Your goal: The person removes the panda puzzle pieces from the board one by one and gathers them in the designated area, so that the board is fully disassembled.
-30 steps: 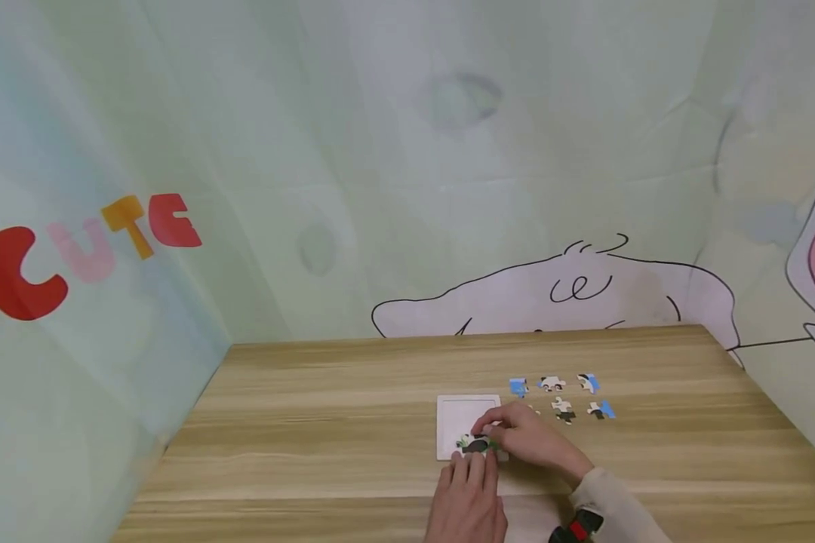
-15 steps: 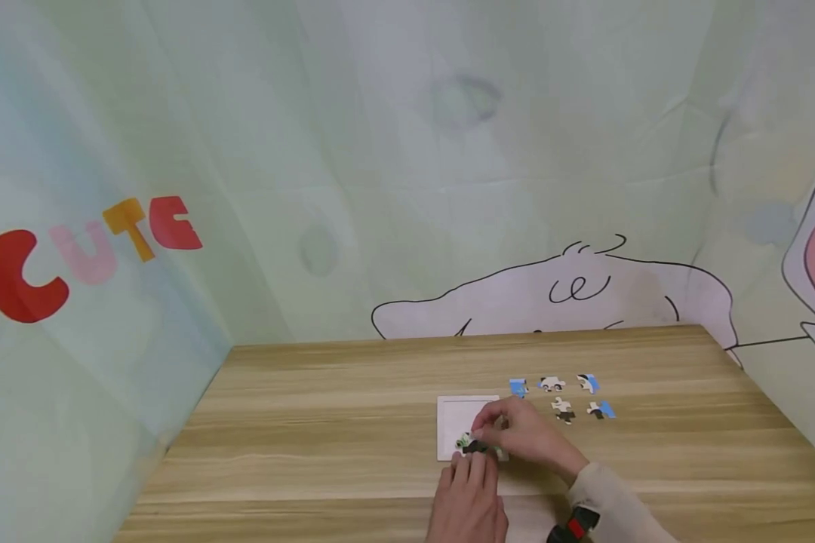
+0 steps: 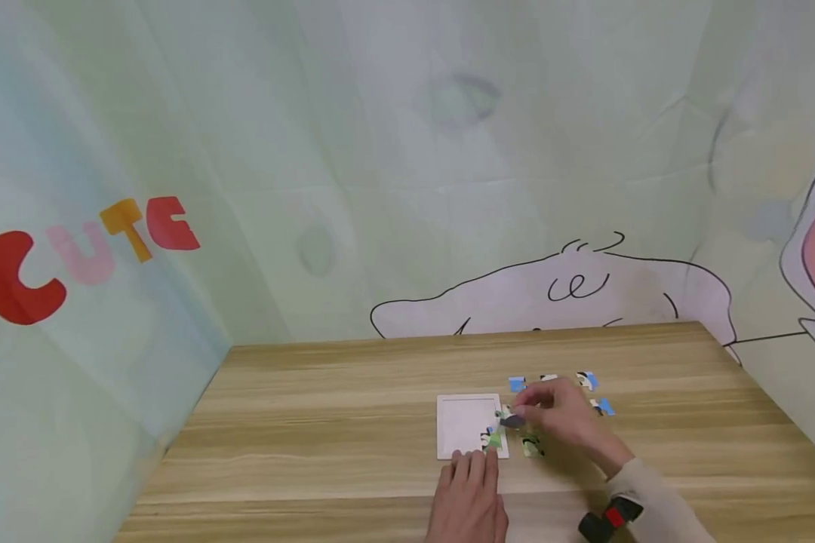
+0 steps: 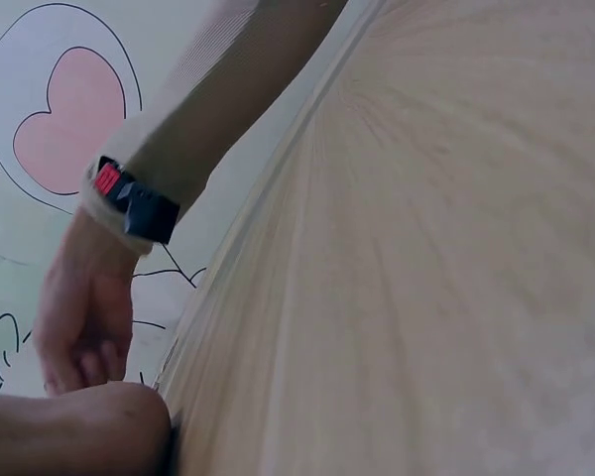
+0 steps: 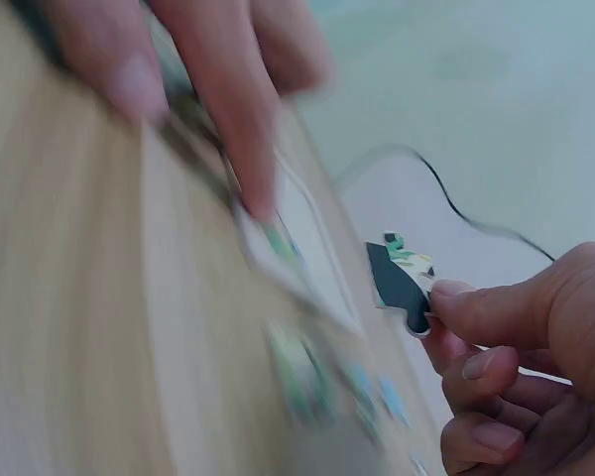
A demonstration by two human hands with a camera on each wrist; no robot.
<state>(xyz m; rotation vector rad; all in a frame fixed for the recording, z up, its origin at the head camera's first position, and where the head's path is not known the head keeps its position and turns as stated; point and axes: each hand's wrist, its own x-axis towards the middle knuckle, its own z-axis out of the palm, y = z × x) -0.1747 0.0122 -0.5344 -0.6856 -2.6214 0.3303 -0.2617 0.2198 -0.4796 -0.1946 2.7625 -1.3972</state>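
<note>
My right hand (image 3: 570,418) pinches a jigsaw piece (image 5: 402,283) with dark, white and green print between thumb and fingertips, lifted just past the right edge of the white puzzle tray (image 3: 440,426). At the tray's lower edge lies my left hand (image 3: 469,494), its extended fingertips on the rim. One green and white jigsaw piece (image 3: 494,440) sits inside the tray's lower right corner, close to the left index fingertip. Another green piece (image 3: 532,446) rests on the table right of the tray, below my right hand.
Behind my right hand lie more loose pieces, among them a blue piece (image 3: 518,384) and a panda-print piece (image 3: 587,380), some partly covered by the hand. The wooden table (image 3: 299,430) meets a printed curtain (image 3: 278,188) at its back edge.
My right hand has lifted the dark jigsaw piece out of the tray's lower part and moved right with it. The piece in the corner now shows. My left hand stays put.
</note>
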